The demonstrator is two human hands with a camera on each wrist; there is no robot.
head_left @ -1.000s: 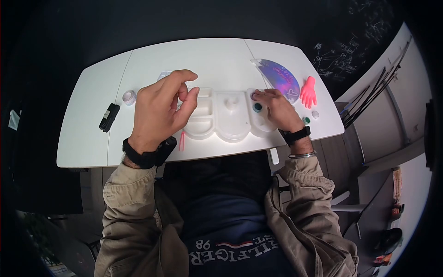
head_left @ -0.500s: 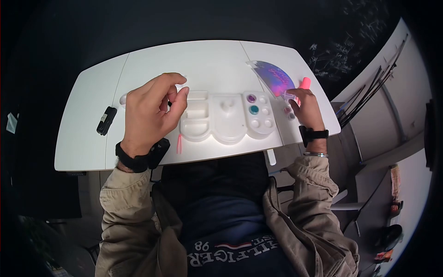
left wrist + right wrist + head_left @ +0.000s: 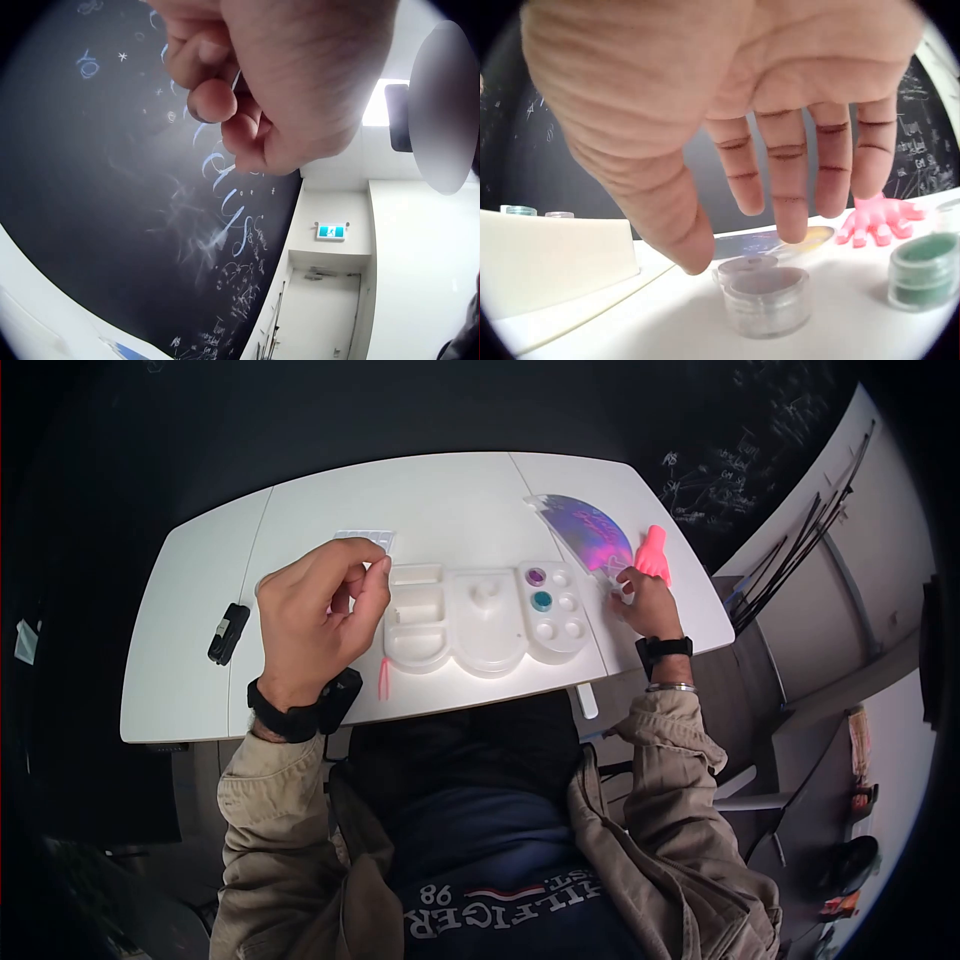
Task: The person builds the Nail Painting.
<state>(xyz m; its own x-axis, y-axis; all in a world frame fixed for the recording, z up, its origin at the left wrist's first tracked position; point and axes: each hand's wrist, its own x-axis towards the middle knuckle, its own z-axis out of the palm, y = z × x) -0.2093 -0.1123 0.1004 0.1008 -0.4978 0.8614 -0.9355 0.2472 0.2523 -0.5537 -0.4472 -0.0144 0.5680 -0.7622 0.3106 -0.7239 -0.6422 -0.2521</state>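
My right hand (image 3: 650, 608) reaches over the table to the right of the white compartment tray (image 3: 490, 645). In the right wrist view its fingers are extended downward, with thumb and middle fingertip right at a small pale jar (image 3: 744, 267). Just in front of that jar is a clear round jar (image 3: 767, 307), and a green jar (image 3: 924, 274) stands to the right. A purple jar (image 3: 535, 576) and a teal jar (image 3: 541, 600) sit in the tray's round wells. Raised left of the tray, my left hand (image 3: 325, 605) has curled fingers, thumb and index tip together, nothing visible between them.
A blue-purple fan-shaped plate (image 3: 590, 530) and a pink model hand (image 3: 652, 552) lie beyond my right hand. Pink tweezers (image 3: 383, 680) lie at the tray's near left. A black object (image 3: 230, 632) is farther left, and a clear case (image 3: 350, 538) lies behind my left hand.
My right hand has moved right, from the purple jar in the tray to the small jars beside it. My left thumb and index finger have come together, and that hand has shifted slightly left.
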